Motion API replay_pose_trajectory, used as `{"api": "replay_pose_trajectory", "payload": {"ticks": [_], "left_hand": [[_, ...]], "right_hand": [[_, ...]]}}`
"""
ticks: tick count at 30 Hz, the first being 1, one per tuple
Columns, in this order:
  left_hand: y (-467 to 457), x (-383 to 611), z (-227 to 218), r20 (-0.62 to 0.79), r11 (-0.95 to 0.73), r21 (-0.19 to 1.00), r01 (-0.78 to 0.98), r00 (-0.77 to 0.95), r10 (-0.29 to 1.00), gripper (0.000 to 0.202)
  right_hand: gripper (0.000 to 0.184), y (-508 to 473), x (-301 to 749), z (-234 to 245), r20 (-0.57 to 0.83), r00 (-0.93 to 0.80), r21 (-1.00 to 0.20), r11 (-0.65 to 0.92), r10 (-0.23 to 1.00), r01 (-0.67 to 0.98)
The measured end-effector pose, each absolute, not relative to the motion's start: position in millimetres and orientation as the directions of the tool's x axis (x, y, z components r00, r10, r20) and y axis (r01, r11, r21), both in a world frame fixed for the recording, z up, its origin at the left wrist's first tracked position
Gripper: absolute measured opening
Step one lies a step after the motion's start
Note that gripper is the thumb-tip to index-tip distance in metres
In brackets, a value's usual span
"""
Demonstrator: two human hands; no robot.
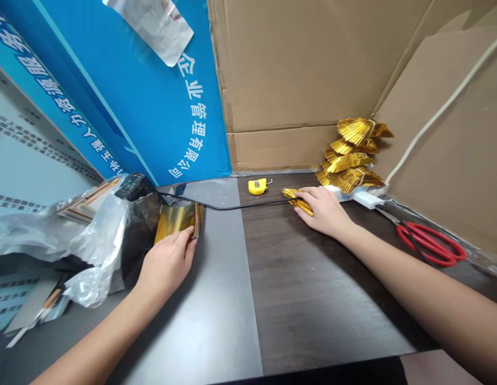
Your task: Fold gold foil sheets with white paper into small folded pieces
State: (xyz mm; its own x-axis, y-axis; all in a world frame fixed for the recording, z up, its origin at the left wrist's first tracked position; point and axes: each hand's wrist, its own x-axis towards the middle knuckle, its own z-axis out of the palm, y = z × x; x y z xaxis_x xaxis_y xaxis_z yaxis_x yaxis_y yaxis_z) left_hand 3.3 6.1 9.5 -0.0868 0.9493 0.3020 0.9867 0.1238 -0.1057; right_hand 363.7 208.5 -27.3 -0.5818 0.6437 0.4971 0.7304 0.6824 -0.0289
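My left hand [168,262] is closed on the near edge of a stack of gold foil paper [174,220], beside a black and clear plastic bag [138,230]. Farther right, my right hand [322,208] rests with its fingers curled over a pleated piece of gold foil [292,197] on the dark wood tabletop; part of that piece is hidden under the fingers. Past this hand, several fan-shaped gold foil bundles [348,163] are piled against the cardboard, some tied at the middle with a pale band.
A yellow tape measure [257,186] sits near the back edge. A black cable [224,207] crosses between the hands. Red-handled scissors [430,245] and a white plug [367,200] lie at right. Cardboard panels [296,69] and a blue printed board [152,107] wall the table.
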Motion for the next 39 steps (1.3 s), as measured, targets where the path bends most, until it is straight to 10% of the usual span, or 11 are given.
{"api": "replay_pose_trajectory", "payload": {"ticks": [18, 29, 33, 39], "left_hand": [[12.8, -9.0, 45.2, 0.295, 0.275, 0.387, 0.880, -0.401, 0.867, 0.034], [12.8, 17.2, 69.6, 0.716, -0.133, -0.088, 0.987, 0.155, 0.680, 0.020], [17.6, 52.0, 69.6, 0.641, -0.380, -0.242, 0.893, 0.441, 0.628, 0.023], [21.0, 106.6, 39.7, 0.492, -0.658, -0.219, 0.720, 0.664, 0.563, 0.025]], "right_hand": [[0.036, 208.3, 364.7, -26.7, 0.518, -0.578, -0.066, 0.703, 0.631, 0.708], [0.037, 189.4, 352.9, -5.5, 0.594, -0.556, -0.125, 0.749, 0.582, 0.651], [0.053, 148.3, 340.7, 12.0, 0.495, -0.693, -0.418, 0.843, 0.524, 0.339], [0.042, 103.9, 326.2, 14.0, 0.413, -0.827, -0.293, 0.916, 0.380, 0.274]]}}
